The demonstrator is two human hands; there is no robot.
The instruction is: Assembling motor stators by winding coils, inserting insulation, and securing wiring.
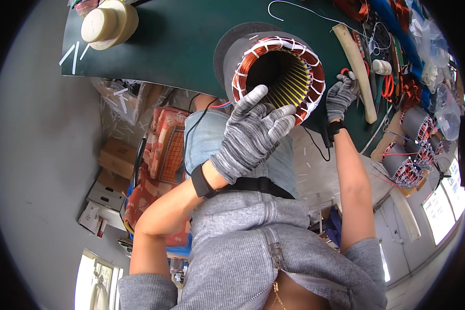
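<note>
A motor stator (230, 64) stands on the green table, its open end facing me. Copper windings (240, 72) laced with white cord ring the opening, and yellow slot liners (289, 85) line the bore. My left hand (253, 132), in a grey knit glove, lies against the near rim of the windings with its fingers stretched out and apart. To the right of the stator, my gloved right hand (342, 95) has its fingers curled at the red handle loop (344, 71) of what looks like scissors. Most of that tool is hidden by the hand and a wooden stick (357, 72).
A stepped cream block (108, 25) and white strips (75, 58) lie at the table's left. Red-handled scissors (388, 87), a white cord spool (381, 67) and other tools crowd the right. Beyond are more wound stators (400, 168). A cushioned chair (157, 155) stands at left.
</note>
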